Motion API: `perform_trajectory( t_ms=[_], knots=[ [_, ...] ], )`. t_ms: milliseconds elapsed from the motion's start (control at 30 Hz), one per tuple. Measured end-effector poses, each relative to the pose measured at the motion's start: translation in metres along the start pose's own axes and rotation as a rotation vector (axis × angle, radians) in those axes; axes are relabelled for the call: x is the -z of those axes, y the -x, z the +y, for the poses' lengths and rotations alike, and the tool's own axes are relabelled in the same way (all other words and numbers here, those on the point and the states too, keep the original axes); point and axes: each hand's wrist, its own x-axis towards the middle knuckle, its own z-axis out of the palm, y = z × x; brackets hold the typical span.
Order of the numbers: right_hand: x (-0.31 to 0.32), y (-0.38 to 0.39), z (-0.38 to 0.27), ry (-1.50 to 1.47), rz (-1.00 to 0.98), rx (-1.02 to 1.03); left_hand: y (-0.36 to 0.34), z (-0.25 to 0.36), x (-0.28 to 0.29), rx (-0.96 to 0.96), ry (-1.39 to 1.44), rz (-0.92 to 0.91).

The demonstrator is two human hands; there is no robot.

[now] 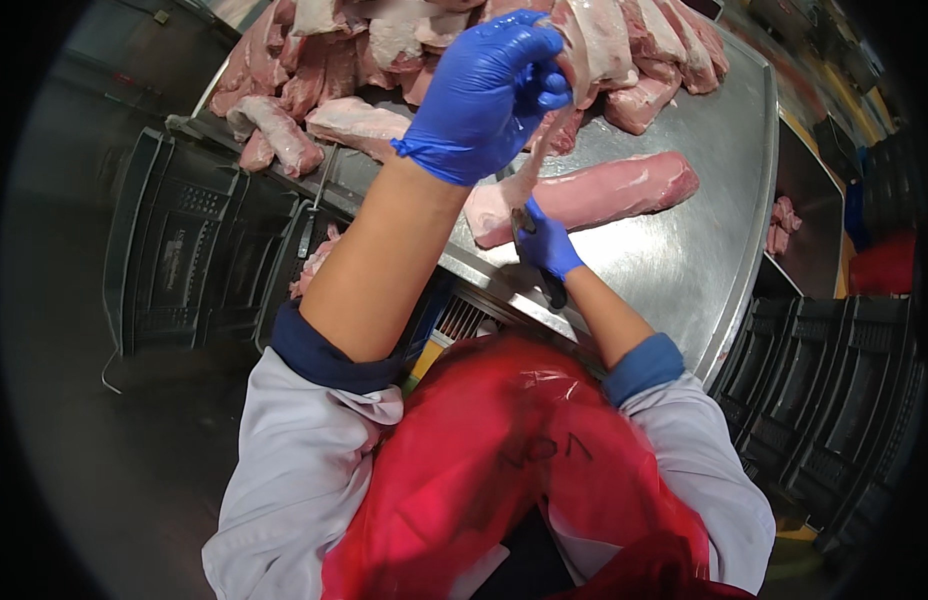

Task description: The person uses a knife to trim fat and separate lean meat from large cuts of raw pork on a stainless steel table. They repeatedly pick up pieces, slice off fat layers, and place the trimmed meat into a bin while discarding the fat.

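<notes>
A pale strip (546, 150) raised over a long piece of meat (619, 195)

Well to the left of the long piece of meat stands a dark crate (189, 240). Beyond the long piece, a pile of meat (329, 80) spreads across the far side of the worktop (674, 270). The person's left hand (492, 95), blue-gloved, is raised above the left end of the long piece, its fingers closed on the upper end of the strip. The strip runs down to that left end; whether it is joined there cannot be told. The right hand (546, 243), also gloved, is wrapped around a dark-handled knife (553, 291) at the near edge of the long piece, which lies on the bare metal. A red apron (504, 450) shows nearer than the long piece. Off to its right are meat scraps (782, 225) in a bin (822, 205), then dark crates (824, 390).
</notes>
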Motion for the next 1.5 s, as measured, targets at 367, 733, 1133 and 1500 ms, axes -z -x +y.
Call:
perform_trajectory(
  t_ms=[367,733,1133,1500],
  knots=[
    [-0.02,-0.011,-0.027,0.112,-0.129,-0.095,0.055,0.049,0.008,-0.065,0.007,0.06],
    [-0.039,0.008,-0.049,0.099,-0.246,-0.097,0.096,0.096,0.028,-0.209,0.368,0.072],
    [-0.056,-0.013,-0.128,-0.026,-0.425,-0.257,0.188,0.192,0.06,-0.575,0.252,0.034],
    [0.02,0.022,-0.133,-0.109,-0.535,-0.472,0.398,0.345,0.165,-0.887,-0.513,0.625]
  ],
)
